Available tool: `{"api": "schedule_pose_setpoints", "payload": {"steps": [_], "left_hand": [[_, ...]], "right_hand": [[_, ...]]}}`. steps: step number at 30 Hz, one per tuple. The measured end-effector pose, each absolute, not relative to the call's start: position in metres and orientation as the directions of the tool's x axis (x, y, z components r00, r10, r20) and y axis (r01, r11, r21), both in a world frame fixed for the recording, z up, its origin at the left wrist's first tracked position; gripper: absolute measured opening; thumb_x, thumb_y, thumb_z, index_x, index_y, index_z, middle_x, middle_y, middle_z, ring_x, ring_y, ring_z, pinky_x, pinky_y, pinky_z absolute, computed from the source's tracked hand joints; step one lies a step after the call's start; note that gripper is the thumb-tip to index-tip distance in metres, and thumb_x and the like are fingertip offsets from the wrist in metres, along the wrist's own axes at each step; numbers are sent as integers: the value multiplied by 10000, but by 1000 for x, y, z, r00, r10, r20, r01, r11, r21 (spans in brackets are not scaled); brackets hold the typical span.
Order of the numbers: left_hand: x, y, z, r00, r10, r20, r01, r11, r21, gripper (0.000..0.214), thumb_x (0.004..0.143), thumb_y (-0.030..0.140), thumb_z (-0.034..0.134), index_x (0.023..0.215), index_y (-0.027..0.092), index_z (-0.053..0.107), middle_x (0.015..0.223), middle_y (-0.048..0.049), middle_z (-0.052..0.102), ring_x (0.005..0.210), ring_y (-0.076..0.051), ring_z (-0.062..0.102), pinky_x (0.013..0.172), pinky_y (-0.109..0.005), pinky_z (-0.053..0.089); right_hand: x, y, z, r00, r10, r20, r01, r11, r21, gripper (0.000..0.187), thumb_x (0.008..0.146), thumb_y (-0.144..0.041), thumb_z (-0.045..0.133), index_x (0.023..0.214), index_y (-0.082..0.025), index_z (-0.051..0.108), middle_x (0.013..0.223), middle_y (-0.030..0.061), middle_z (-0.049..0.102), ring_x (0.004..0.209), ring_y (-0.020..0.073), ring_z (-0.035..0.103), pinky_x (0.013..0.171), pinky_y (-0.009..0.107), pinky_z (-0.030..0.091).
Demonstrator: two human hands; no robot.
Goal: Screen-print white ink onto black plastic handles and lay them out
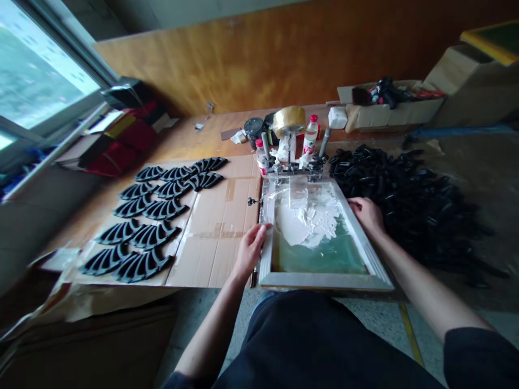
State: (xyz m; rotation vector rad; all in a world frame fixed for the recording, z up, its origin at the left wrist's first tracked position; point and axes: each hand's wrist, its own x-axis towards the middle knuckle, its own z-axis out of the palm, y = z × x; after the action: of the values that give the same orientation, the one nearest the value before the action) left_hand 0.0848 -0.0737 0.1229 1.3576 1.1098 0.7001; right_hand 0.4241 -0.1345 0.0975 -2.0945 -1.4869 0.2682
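Note:
A silk-screen frame [324,281] with silver metal sides lies in front of me, hinged at its far end to a clamp [300,172]. White ink [298,227] is smeared in thick ridges over the far half of its green mesh [316,259]. A clear squeegee-like blade [299,192] stands in the ink at the far end. My left hand [250,249] grips the left side of the frame, fingers bent at its edge. On the opposite side my right hand [368,215] holds the edge, thumb near the top; some fingers are hidden.
Black ribbed, fan-shaped pieces [144,236] lie in rows on cardboard [219,259] at left. A heap of black parts [405,205] fills the right side. Behind the clamp stand a tape roll [289,120], a red-capped bottle [311,135] and a dark jar [253,129]. An open carton [393,113] sits back right.

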Motion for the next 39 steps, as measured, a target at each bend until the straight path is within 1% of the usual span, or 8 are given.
{"api": "schedule_pose_setpoints", "payload": {"steps": [5,7,13,18,21,29,33,39], "left_hand": [[83,-85,64,327,897,-296,372,165,914,629,830,497,568,1379,209,469,597,63,482,502,-76,400,500,-189,320],[85,-83,54,313,902,-297,433,143,890,605,843,477,549,1383,216,469,612,55,501,522,-85,428,521,-197,342],[83,-80,43,321,900,-294,503,101,858,567,873,474,499,1381,225,474,710,18,580,605,-112,511,587,-223,398],[82,-81,41,310,906,-288,504,100,858,563,878,470,494,1384,223,473,718,12,579,640,-123,531,609,-229,408],[83,-80,42,318,901,-295,506,101,856,568,880,467,491,1391,219,464,688,23,554,617,-119,513,598,-229,398],[83,-79,43,310,896,-319,477,144,867,573,866,457,512,1383,212,474,681,24,547,595,-112,496,551,-216,377],[83,-78,47,325,887,-326,449,159,879,577,855,462,530,1372,211,485,652,35,524,566,-102,470,524,-209,354],[81,-76,94,364,876,-317,275,225,935,648,836,527,563,1395,225,437,558,81,399,475,-70,357,456,-181,271]], "right_hand": [[385,-88,123,189,878,439,902,21,-432,611,768,-290,681,1331,-147,491,1367,163,436,1212,301,474,984,434,441],[358,-69,125,53,922,383,927,98,-363,585,744,-253,719,1283,-157,513,1304,147,494,1182,288,497,965,411,448],[325,-78,107,-136,987,85,938,156,-310,50,835,-167,600,871,-174,634,868,65,653,844,206,604,764,304,462],[326,-128,99,-464,877,124,810,476,-343,248,818,-43,490,923,-181,667,926,69,666,884,189,582,780,286,438],[332,-131,108,-541,838,70,756,521,-397,236,773,-51,523,868,-206,673,852,34,661,834,172,583,735,265,433],[322,-127,104,-442,881,167,830,472,-297,274,783,-23,488,924,-170,672,931,72,669,910,204,586,783,291,444],[321,-124,107,-368,920,135,824,390,-411,174,836,-159,581,973,-215,672,894,28,684,827,178,624,740,270,466],[357,-51,149,18,974,226,878,92,-469,539,808,-349,677,1325,-301,531,1051,21,698,877,194,645,772,300,483]]}}
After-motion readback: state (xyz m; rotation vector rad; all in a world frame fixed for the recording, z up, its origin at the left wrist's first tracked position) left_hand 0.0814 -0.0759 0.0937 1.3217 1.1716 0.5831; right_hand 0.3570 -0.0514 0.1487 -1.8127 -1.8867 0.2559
